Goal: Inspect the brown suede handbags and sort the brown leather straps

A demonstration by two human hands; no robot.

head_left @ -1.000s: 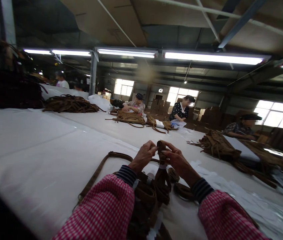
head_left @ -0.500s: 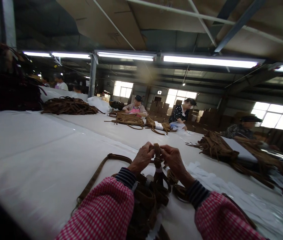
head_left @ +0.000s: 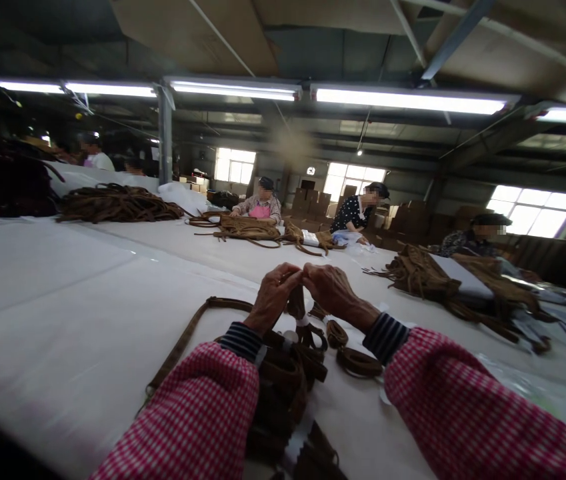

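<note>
My left hand (head_left: 277, 293) and my right hand (head_left: 335, 293) meet above the table, their fingers pinched together. Below the fingertips hangs a brown strap (head_left: 296, 305); its top end is hidden by the hands. A white band wraps the strap's lower part. Under my forearms lies a heap of brown straps (head_left: 283, 383), some bound with white wrapping. Coiled straps (head_left: 359, 362) lie below my right hand. One long strap (head_left: 177, 350) curves out on the table left of my left hand.
A white-covered table (head_left: 87, 300) spreads all around. Farther off lie a pile of brown straps (head_left: 120, 203), brown bags (head_left: 247, 228) and more bags (head_left: 420, 273) at the right. Several co-workers stand or sit across the table. Clear plastic (head_left: 527, 380) lies at the right.
My right hand has turned over the strap's top and come against my left fingertips, covering the strap end that showed between them. The camera view has shifted slightly.
</note>
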